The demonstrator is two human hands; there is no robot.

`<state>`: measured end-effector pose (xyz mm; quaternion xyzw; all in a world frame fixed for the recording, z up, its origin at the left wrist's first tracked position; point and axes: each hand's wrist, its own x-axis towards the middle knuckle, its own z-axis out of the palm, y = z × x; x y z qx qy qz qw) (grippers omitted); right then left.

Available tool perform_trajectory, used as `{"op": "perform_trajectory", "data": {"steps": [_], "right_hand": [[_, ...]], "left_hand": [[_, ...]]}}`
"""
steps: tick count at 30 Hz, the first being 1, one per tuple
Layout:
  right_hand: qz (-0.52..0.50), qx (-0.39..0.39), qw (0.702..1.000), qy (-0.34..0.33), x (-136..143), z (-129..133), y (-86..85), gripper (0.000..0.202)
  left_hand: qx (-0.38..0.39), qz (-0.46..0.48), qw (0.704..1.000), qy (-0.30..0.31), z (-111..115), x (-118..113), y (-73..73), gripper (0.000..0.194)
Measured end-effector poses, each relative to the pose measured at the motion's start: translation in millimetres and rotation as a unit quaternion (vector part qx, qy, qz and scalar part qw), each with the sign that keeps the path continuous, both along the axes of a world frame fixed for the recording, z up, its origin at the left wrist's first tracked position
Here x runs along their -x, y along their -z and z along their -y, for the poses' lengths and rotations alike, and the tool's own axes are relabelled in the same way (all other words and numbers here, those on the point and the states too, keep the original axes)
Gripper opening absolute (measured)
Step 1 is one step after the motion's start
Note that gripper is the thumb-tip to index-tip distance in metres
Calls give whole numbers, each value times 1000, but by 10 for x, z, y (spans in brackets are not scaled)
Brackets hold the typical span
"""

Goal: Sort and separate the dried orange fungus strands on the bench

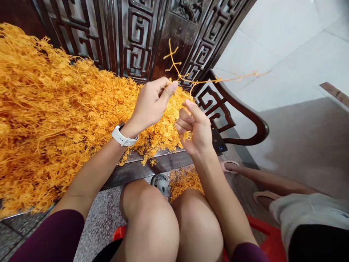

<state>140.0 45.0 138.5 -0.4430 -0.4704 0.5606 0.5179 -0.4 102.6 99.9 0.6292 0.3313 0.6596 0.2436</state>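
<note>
A large heap of orange plastic-looking sprigs (60, 105) lies on a dark wooden bench (169, 160). My left hand (152, 102), with a white watch at the wrist, pinches an orange stem between thumb and fingers above the heap's right end. The thin branched orange stem (201, 82) extends up and to the right from between the hands. My right hand (197, 127) is just to the right and lower, its fingers curled, with a small orange sprig (187, 136) against the palm. Fingertips partly hide where the pieces meet.
Behind the heap stands the carved bench back (139, 40), with a curved armrest (261, 131) at right. A dark phone (218, 142) lies near the armrest. More orange pieces (185, 180) are on the floor. Another person's legs (278, 182) and a red stool (268, 236) are at right.
</note>
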Motion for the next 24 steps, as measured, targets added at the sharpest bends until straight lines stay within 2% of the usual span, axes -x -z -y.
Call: {"op": "perform_trajectory", "data": {"steps": [5, 9, 19, 24], "right_hand": [[3, 35, 999, -26, 16, -4, 40, 43], [10, 39, 998, -45, 1, -4, 67, 43], [23, 61, 995, -79, -18, 44, 12, 48], [-15, 95, 990, -106, -33, 48, 0, 40]], "left_hand": [[-42, -10, 999, -20, -79, 29, 24, 53], [-41, 4, 999, -5, -66, 39, -11, 53], [11, -28, 994, 103, 44, 7, -96, 50], [106, -19, 976, 188, 94, 2, -77, 41]]}}
